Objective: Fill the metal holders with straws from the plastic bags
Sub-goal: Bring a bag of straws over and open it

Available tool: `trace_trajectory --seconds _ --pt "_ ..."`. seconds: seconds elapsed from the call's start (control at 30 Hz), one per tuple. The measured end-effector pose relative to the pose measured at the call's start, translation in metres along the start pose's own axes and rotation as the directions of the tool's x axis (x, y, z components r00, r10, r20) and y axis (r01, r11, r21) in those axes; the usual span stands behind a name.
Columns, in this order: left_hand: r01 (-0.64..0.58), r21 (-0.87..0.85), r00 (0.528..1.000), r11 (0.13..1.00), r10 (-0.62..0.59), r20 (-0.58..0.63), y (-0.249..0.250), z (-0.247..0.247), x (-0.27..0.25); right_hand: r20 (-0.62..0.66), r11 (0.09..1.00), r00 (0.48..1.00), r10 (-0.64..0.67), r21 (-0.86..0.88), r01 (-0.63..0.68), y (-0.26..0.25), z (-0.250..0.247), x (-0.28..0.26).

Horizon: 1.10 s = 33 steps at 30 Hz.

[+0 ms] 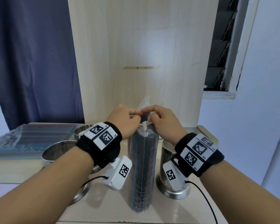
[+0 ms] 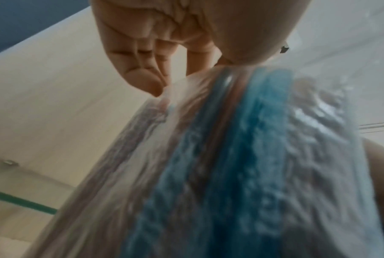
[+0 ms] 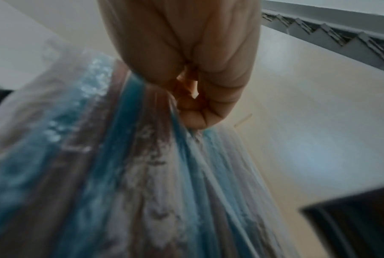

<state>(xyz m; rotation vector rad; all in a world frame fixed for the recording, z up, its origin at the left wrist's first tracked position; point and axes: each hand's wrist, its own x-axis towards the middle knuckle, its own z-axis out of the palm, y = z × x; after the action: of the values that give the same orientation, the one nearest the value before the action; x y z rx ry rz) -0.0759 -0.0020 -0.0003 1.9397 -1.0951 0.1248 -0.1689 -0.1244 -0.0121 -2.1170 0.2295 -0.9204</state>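
Observation:
A clear plastic bag of straws point(image 1: 142, 172) stands upright on the table between the holders, packed with blue and brown straws point(image 2: 219, 165). My left hand point(image 1: 128, 120) and right hand point(image 1: 160, 120) both pinch the crumpled plastic at its top. In the wrist views the bag point(image 3: 120, 174) hangs below each hand's curled fingers. A perforated metal holder point(image 1: 170, 172) stands right of the bag. Two more holders point(image 1: 58, 151) point(image 1: 81, 131) stand to the left behind my left forearm; the insides I can see hold nothing.
A second flat bag of straws point(image 1: 31, 139) lies at the back left of the table. A pale wooden panel point(image 1: 144, 54) rises right behind the bag. A blue curtain point(image 1: 31, 54) hangs at left, a louvred window point(image 1: 221, 46) at right.

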Motion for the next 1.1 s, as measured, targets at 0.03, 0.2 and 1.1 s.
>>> trace_trajectory --seconds 0.03,0.2,1.1 --pt "-0.001 0.020 0.999 1.000 0.000 0.036 0.000 -0.002 0.001 0.002 0.998 1.000 -0.015 -0.053 0.015 0.000 0.001 -0.001" --pt "0.078 0.257 0.996 0.963 -0.085 0.017 0.001 0.001 0.002 -0.042 0.951 0.999 -0.021 -0.310 0.007 -0.002 0.005 -0.004" --pt "-0.258 0.194 0.962 0.947 0.233 0.142 -0.013 -0.018 -0.021 0.332 0.824 0.930 -0.160 -0.474 0.311 0.001 -0.045 -0.024"
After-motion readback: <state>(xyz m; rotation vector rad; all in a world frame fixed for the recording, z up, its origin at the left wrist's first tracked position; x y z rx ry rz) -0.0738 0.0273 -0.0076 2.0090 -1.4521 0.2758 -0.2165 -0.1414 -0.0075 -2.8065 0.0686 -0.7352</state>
